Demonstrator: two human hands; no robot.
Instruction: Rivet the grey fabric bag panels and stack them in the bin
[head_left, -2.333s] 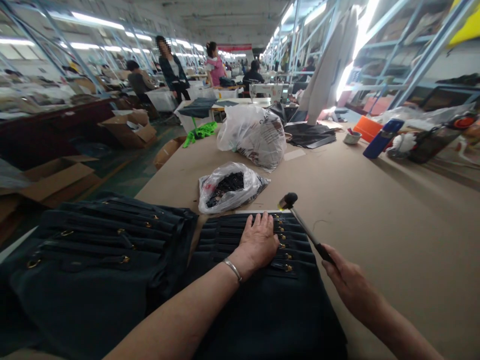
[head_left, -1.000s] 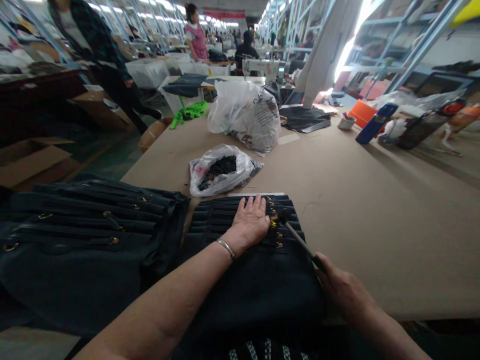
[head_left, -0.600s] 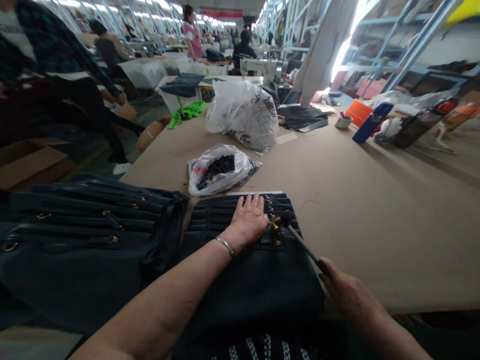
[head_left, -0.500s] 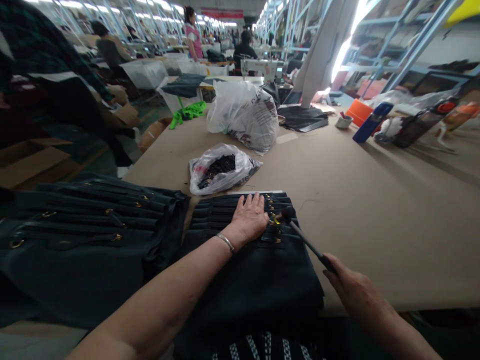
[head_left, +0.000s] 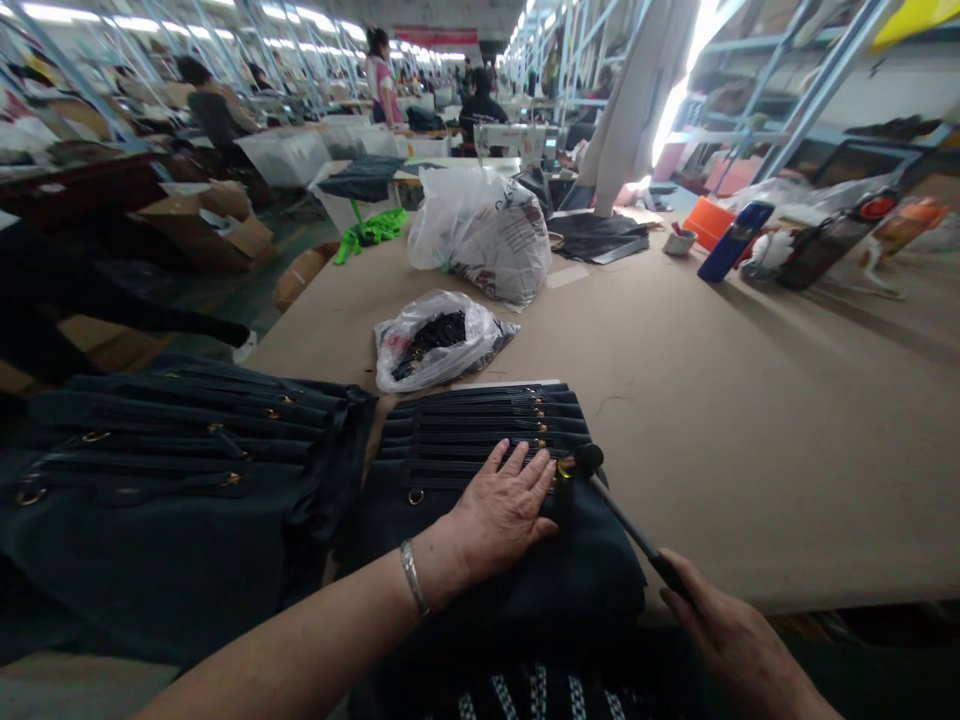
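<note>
My left hand (head_left: 506,510) lies flat, fingers spread, on a stack of dark navy fabric pieces (head_left: 585,550) with zippers and gold-coloured fittings. In my right hand (head_left: 712,610) is the handle of a hammer (head_left: 630,520). Its dark round head and yellowish face are at the right end of the stack, close to my left fingertips. Whether the face touches a zipper end I cannot tell. A gold ring (head_left: 415,496) shows on the stack left of my hand. Several zipper pulls (head_left: 540,427) line up beyond my fingers.
To the left lies a second pile of navy pieces (head_left: 180,540). Beyond the stack are an open plastic bag of small black parts (head_left: 442,345) and a larger plastic bag (head_left: 487,235). A blue case (head_left: 735,242) and bottle (head_left: 832,240) stand far right. A person's leg (head_left: 165,310) shows at left.
My left hand has slid toward me along the stack, uncovering zippers behind it. The hammer and right hand have moved slightly nearer and right. The person at left has moved mostly out of view.
</note>
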